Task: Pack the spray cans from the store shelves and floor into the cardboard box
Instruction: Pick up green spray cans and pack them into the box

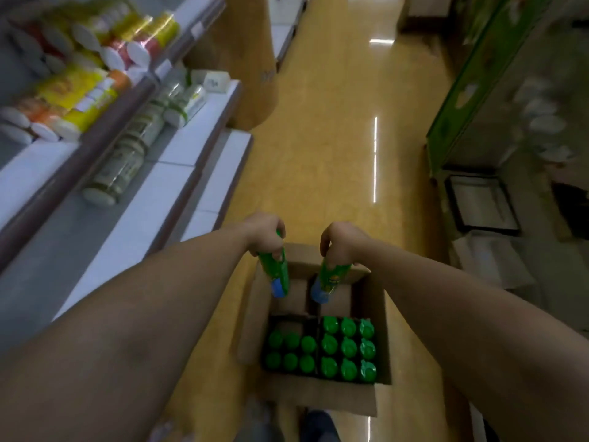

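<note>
Both forearms fill the foreground of the head view. One green spray can (274, 272) is clasped at its top by the left hand (266, 234), another spray can (328, 279) by the right hand (341, 242), fingers closed around each. Below both grips the open cardboard box (381, 339) is seen on the floor, its near end filled with upright packed cans (348, 347), its far end bare under the two held cans.

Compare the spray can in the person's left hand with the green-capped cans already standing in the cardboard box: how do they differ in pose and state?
The held can hangs tilted above the cardboard box, gripped by the left hand; the packed cans stand upright in rows inside. The held can shows its green side and blue end; the packed cans show only green caps. All are green, seemingly the same product.
</note>
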`<action>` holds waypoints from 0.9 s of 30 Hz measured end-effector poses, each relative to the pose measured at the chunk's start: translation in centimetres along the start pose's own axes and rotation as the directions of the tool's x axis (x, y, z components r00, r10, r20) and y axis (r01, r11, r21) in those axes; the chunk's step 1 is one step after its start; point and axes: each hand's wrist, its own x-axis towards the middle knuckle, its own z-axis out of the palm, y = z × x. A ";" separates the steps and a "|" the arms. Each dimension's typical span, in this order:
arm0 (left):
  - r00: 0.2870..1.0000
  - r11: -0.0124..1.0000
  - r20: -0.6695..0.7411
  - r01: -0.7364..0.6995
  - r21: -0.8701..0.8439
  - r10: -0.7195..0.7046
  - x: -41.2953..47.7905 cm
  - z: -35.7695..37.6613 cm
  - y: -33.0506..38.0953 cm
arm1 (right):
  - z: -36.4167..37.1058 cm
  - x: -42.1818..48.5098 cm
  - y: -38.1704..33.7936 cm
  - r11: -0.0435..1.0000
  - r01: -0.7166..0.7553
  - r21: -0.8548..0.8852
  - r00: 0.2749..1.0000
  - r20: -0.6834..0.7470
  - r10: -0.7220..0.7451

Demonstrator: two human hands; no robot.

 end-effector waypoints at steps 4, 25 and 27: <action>0.999 0.999 0.017 0.050 -0.018 -0.050 2.4 3.0 -2.5 | 3.9 4.3 0.3 0.998 0.021 0.054 1.000 0.023 -0.022; 0.984 0.980 0.128 0.139 -0.144 -0.121 19.8 27.4 -11.1 | 29.0 18.2 4.6 0.961 -0.150 0.230 0.987 0.098 0.130; 0.984 0.974 0.111 0.157 -0.163 -0.140 21.2 29.9 -11.5 | 31.6 19.5 5.3 0.954 -0.165 0.251 0.986 0.081 0.149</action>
